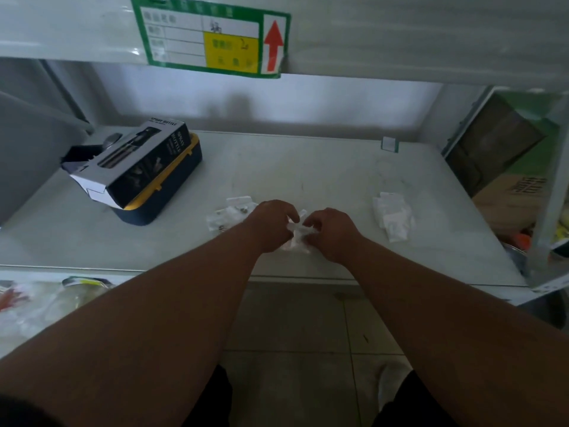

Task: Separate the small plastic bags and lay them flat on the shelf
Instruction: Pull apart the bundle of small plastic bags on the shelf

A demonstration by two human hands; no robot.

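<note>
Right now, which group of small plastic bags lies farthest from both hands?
The pile of bags on the right, lying alone on the shelf. The left pile sits beside the left hand; both hands hold the middle bags.

There is one view only — a wide-angle camera worn on the person's head, looking forward and down. It sits close above the shelf, whose pale surface fills the middle of the picture, with the shelf's back wall toward 12 o'clock and the tiled floor toward 6 o'clock. Both forearms enter from 7 and 5 o'clock and meet near the centre. The upper shelf edge with its green label runs across 12 o'clock — bowed by the lens.
</note>
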